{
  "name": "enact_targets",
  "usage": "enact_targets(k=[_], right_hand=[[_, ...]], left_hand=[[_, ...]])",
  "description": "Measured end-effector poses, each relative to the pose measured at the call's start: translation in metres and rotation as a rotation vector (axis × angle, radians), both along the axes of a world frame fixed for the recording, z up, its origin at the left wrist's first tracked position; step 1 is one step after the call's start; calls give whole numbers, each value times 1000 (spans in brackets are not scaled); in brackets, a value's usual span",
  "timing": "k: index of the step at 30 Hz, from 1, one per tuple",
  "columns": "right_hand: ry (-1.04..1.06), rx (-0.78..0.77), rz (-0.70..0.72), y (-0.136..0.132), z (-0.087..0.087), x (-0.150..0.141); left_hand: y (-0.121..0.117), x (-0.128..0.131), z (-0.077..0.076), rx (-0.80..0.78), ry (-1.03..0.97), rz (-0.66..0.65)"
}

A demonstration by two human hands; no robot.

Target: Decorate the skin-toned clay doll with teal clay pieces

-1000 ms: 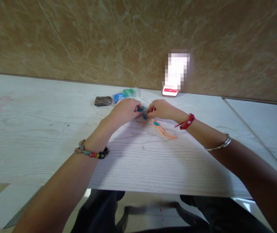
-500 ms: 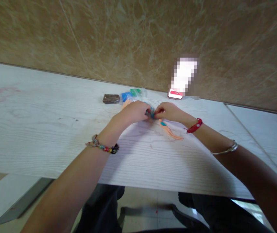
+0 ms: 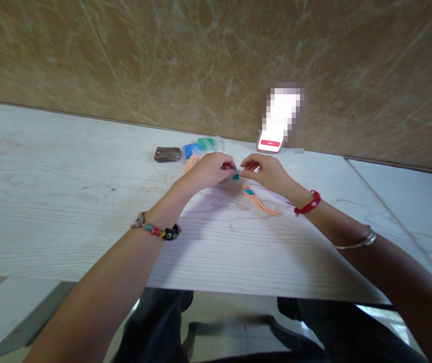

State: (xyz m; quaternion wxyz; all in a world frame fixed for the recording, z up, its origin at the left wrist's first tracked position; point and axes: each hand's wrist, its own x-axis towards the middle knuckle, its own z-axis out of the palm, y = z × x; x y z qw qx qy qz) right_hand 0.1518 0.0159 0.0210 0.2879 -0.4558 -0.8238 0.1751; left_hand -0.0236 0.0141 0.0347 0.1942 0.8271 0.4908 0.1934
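My left hand [image 3: 216, 167] is closed in a pinch on a small piece of teal modelling clay [image 3: 235, 176], part of which is hidden by the fingers. Facing it from the right, my right hand [image 3: 263, 169] has thumb and forefinger together beside the clay; whatever lies between those fingertips is too small to make out. Just below both hands, a peach clay figure [image 3: 262, 205] lies on the table, with a teal patch near its top and long thin strands pointing lower right. Peach clay [image 3: 192, 162] sits behind my left wrist, partly covered.
A brown clay block [image 3: 167, 154] lies to the left of blue clay [image 3: 192, 150] and green clay [image 3: 206, 143] in clear wrapping. A lit phone [image 3: 270, 144] leans on the marbled wall [image 3: 163, 65]. The white wood-grain table [image 3: 68, 212] has its front edge near my legs.
My hands have drawn slightly apart, and more of the teal clay shows at my left fingertips. The peach figure stays on the table; the whole view has shifted a little.
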Motion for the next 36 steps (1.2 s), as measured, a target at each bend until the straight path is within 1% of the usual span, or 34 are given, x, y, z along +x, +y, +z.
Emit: enact_targets(k=[5, 10, 13, 16, 18, 20, 24, 26, 28, 33, 36], right_hand=[[-54, 10, 51, -4, 1, 4], [88, 14, -36, -7, -1, 4], [175, -24, -33, -8, -2, 4], [198, -20, -49, -9, -3, 6], [202, 6, -71, -12, -3, 8], [179, 28, -58, -15, -3, 10], [25, 125, 11, -21, -2, 11], [-40, 168, 28, -23, -3, 12], [-74, 177, 32, -23, -5, 13], [-32, 167, -14, -22, -8, 16], [-47, 151, 15, -22, -8, 17]], left_hand=[[-3, 4, 0, -4, -15, -15], [1, 5, -9, -82, -110, -21], [2, 7, -12, -89, -162, -51], [1, 8, -12, -89, -201, -52], [0, 9, -11, -67, -175, -37], [-1, 10, -11, -25, -96, -24], [-4, 14, -10, 29, 41, -27], [-5, 15, -10, 50, 57, -28], [-6, 16, -10, 72, 52, -22], [-8, 17, -12, 118, 43, 4], [-10, 19, -13, 152, 52, -1]])
